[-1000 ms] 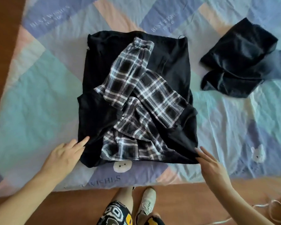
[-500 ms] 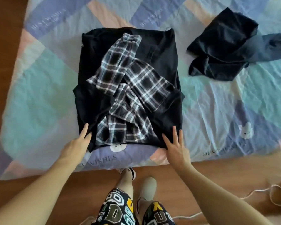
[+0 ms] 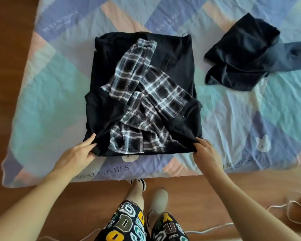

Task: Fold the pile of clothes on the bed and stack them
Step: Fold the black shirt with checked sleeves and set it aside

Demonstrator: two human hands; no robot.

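A black garment [image 3: 174, 54] with black-and-white plaid sleeves [image 3: 134, 73] folded across its front lies flat in the middle of the bed [image 3: 47, 87]. My left hand [image 3: 76, 153] pinches its near left corner between thumb and fingers. At the near right corner, my right hand [image 3: 204, 150] grips the hem, with fingers curled into the cloth. A second dark garment [image 3: 241, 58] lies crumpled at the upper right of the bed, apart from the first.
The bed carries a patchwork sheet in blue, teal, purple and pink. Its near edge runs just in front of my hands. Wooden floor [image 3: 207, 197] lies below, with my legs and shoes [image 3: 160, 199] and a white cord [image 3: 276, 206] at the right.
Both hands went from resting flat at the garment's near edge to gripping its two near corners. The right hand moved outward to the right corner.
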